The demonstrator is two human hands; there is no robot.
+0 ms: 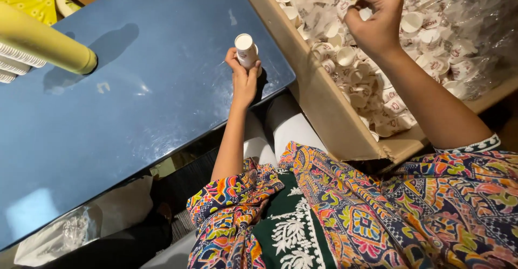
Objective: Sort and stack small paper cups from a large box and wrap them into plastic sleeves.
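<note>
Raised right hand (372, 18), fingers pinched.

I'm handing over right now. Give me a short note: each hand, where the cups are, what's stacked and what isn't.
Left hand: fingers wrapped around a short stack of small white paper cups, standing at the edge of the blue table.
Right hand: over the cardboard box, fingers pinching one loose cup.
Done: a few cups nested in the held stack; a long yellow-sleeved stack lies at upper left.
Left: a large heap of loose cups in the box, unstacked.
</note>
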